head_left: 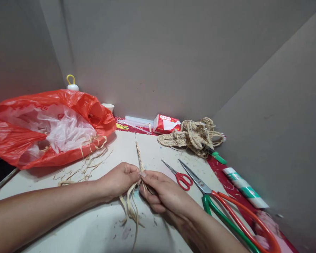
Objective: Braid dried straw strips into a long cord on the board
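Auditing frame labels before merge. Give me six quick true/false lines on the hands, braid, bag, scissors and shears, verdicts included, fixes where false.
1. The left hand and right hand both grip the braid. True.
2. The left hand holds the shears. False: they lie apart from both hands.
3. The red bag is left of the small scissors. True.
4. The small scissors have green handles. False: their handles are red.
5. The small scissors lie between the right hand and the shears. True.
6. The braid is inside the bag. False: it is outside, in the hands.
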{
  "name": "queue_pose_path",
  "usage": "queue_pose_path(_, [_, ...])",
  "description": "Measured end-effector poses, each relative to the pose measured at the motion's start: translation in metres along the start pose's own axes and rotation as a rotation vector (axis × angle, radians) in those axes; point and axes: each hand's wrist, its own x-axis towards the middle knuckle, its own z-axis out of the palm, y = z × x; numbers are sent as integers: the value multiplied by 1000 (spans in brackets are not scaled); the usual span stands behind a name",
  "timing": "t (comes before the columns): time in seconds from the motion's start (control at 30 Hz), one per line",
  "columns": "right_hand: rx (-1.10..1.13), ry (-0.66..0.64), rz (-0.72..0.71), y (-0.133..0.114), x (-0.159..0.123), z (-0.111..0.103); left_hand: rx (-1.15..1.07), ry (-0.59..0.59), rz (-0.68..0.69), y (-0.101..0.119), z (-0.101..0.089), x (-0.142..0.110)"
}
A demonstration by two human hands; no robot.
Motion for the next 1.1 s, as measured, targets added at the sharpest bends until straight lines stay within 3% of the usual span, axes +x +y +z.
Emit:
queue_pose_path(0.1, [37,-60,4,-5,-3,-3,35,62,34,0,0,0])
queue_pose_path(0.3, [-124,-142,-19,-11,-5,-11,118,15,87,0,-5,1])
queue_pose_path(0.4, [-125,-71,9,-7,-1,-11,229,-28,95,-4,-9,4])
queue_pose_path(0.5, [-204,40,-12,-4,1,-11,330,7,116,-6,-10,6])
queue_pose_path(0.6, [-251,46,-23,-5,0,-10,401,3,158,-2,-9,5])
queue_pose_path(0.9, [201,-218,119,-7,0,-19,604,-13,231,17,-10,-5])
queue_pose_path(1.1, [314,-215,150,-5,1,-16,699,-76,232,23,-13,-7])
